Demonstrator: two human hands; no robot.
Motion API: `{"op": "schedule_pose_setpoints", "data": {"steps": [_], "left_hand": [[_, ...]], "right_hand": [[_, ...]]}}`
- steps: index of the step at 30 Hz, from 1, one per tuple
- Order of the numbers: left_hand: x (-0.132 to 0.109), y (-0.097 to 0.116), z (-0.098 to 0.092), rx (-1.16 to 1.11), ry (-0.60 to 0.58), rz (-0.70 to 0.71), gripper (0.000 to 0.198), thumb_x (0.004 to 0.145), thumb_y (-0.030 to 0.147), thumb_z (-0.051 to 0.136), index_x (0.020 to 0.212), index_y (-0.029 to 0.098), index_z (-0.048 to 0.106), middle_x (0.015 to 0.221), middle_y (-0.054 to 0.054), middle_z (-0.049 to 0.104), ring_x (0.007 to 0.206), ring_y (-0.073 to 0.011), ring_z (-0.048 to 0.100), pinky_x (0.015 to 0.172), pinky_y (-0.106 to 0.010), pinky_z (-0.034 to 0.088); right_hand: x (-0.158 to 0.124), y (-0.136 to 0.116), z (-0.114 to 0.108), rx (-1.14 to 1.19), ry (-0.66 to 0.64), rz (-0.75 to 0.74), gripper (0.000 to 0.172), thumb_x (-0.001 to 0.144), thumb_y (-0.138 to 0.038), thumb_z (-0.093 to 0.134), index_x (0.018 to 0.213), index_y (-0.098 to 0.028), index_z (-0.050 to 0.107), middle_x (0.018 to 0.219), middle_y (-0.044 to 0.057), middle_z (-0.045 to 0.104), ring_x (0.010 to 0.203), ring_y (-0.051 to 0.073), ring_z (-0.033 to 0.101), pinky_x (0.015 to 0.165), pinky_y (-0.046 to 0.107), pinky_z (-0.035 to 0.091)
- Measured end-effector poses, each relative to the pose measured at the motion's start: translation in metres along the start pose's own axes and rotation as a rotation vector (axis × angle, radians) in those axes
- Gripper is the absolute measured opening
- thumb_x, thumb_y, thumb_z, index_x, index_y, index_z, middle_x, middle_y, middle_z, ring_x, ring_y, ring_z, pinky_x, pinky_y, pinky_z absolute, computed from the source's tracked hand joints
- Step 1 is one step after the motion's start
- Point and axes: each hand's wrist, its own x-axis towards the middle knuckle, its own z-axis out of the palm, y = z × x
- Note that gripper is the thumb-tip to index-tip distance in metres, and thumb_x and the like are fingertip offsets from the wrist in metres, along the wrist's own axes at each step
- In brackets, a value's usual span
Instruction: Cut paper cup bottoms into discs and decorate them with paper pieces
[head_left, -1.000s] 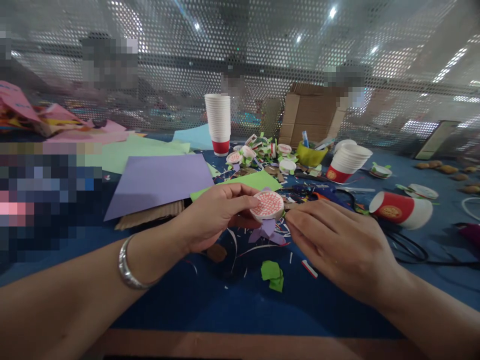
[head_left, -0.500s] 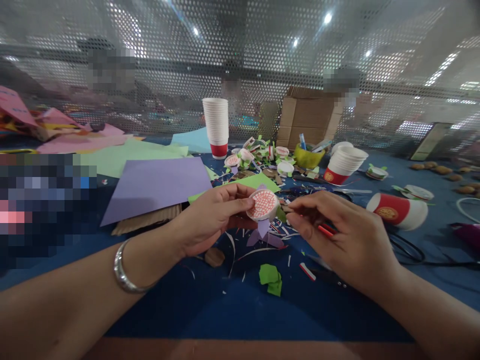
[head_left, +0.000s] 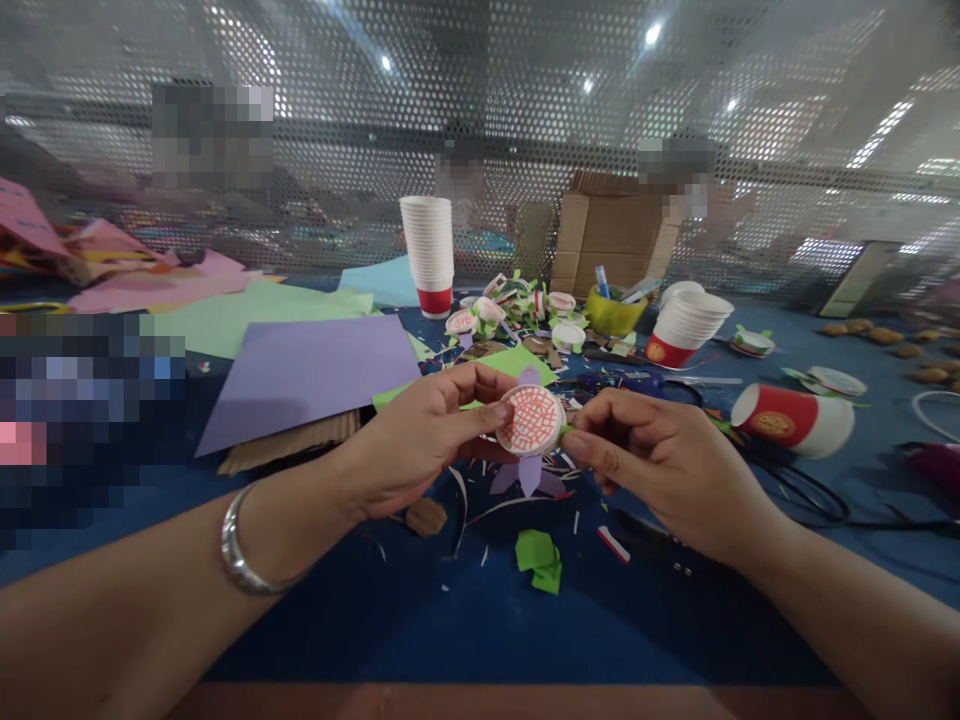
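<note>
White paper, round, shallow, cup-bottom-like disc with a red grid drawn on its face (head_left: 534,420) — held up between the two hands, above the scrap-strewn blue tabletop (head_left: 420,630). Left hand (head_left: 420,430) has it pinched at the left edge, thumb on the printed face, other fingers behind and mostly hidden. Right hand (head_left: 664,455) is at the opposite edge, thumb and index nearly together at a small green paper tab (head_left: 567,432) by the right rim. Looks like a pinch on the tab; can't tell if the tab is already fixed to the rim.

Key relation: the disc lies right of the left hand's fingers and just left of the right hand's fingertips. Left is nearer, its thumb overlapping the disc; right reaches only the rim side. Any work on the tab probably turns on that narrow strip between right fingertips and rim.

Direction: the gridded face points up and back at the wearer, a bit of side wall showing at right. Round body, so no long axis of its own — but a pointed purple paper flap (head_left: 530,476) sticks out the near side and a purple rounded paper flap (head_left: 529,376) the far side, so the whole piece runs longest near-to-far, crosswise to the line between hands.
</note>
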Motion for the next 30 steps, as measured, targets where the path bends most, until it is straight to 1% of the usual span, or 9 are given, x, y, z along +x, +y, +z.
{"op": "schedule_pose_setpoints", "data": {"steps": [4, 11, 17, 21, 25, 28, 30], "left_hand": [[-0.0004, 0.0010, 0.0014, 0.009, 0.004, 0.001, 0.012, 0.091, 0.020, 0.072, 0.101, 0.014, 0.066, 0.095, -0.001, 0.067, 0.083, -0.0100, 0.065, 0.070, -0.021, 0.058], [0.0000, 0.0016, 0.0019, 0.004, 0.001, 0.004, 0.012, 0.091, 0.020, 0.072, 0.100, 0.015, 0.066, 0.095, -0.001, 0.066, 0.083, -0.0103, 0.065, 0.069, -0.020, 0.057], [0.0011, 0.0013, 0.0013, 0.002, 0.011, 0.012, 0.013, 0.089, 0.018, 0.074, 0.099, 0.014, 0.066, 0.093, 0.000, 0.067, 0.080, -0.0097, 0.065, 0.067, -0.020, 0.058], [0.0018, 0.0006, -0.0001, 0.006, 0.004, 0.022, 0.013, 0.089, 0.017, 0.073, 0.100, 0.013, 0.066, 0.094, -0.001, 0.067, 0.079, -0.0090, 0.065, 0.066, -0.019, 0.058], [0.0020, -0.0012, -0.0010, 0.015, -0.002, 0.012, 0.014, 0.089, 0.018, 0.074, 0.100, 0.013, 0.067, 0.092, -0.001, 0.069, 0.079, -0.0090, 0.065, 0.066, -0.019, 0.058], [0.0034, -0.0019, -0.0012, -0.005, 0.000, 0.016, 0.011, 0.090, 0.017, 0.072, 0.099, 0.013, 0.068, 0.090, -0.001, 0.069, 0.078, -0.0091, 0.066, 0.066, -0.019, 0.058], [0.0051, -0.0015, -0.0014, -0.018, 0.034, 0.015, 0.009, 0.090, 0.016, 0.071, 0.099, 0.012, 0.070, 0.090, -0.001, 0.069, 0.077, -0.0086, 0.065, 0.065, -0.018, 0.056]], "right_hand": [[-0.0008, 0.0000, -0.0013, -0.025, -0.011, -0.020, 0.020, 0.095, -0.034, 0.065, 0.080, -0.020, 0.063, 0.065, -0.006, 0.056, 0.054, 0.008, 0.052, 0.051, 0.020, 0.042], [-0.0002, -0.0014, -0.0004, -0.036, -0.008, -0.009, 0.023, 0.096, -0.036, 0.064, 0.080, -0.020, 0.062, 0.064, -0.005, 0.056, 0.053, 0.009, 0.052, 0.051, 0.022, 0.042], [-0.0002, 0.0004, -0.0012, -0.017, -0.016, -0.025, 0.021, 0.095, -0.035, 0.067, 0.081, -0.020, 0.063, 0.066, -0.005, 0.056, 0.054, 0.007, 0.052, 0.052, 0.020, 0.041], [-0.0006, 0.0026, -0.0017, -0.051, -0.017, -0.032, 0.021, 0.095, -0.037, 0.068, 0.083, -0.020, 0.065, 0.066, -0.006, 0.057, 0.054, 0.006, 0.052, 0.051, 0.020, 0.041], [-0.0012, 0.0012, -0.0018, -0.068, -0.019, -0.028, 0.017, 0.094, -0.034, 0.070, 0.084, -0.020, 0.067, 0.067, -0.006, 0.060, 0.054, 0.006, 0.054, 0.052, 0.019, 0.042], [-0.0011, -0.0015, -0.0033, -0.071, 0.013, -0.022, 0.015, 0.094, -0.033, 0.068, 0.087, -0.020, 0.067, 0.065, -0.006, 0.061, 0.053, 0.007, 0.055, 0.051, 0.019, 0.042], [-0.0012, -0.0021, -0.0046, -0.097, 0.056, -0.024, 0.016, 0.095, -0.034, 0.068, 0.088, -0.020, 0.068, 0.065, -0.006, 0.063, 0.052, 0.007, 0.054, 0.048, 0.019, 0.040]]}}
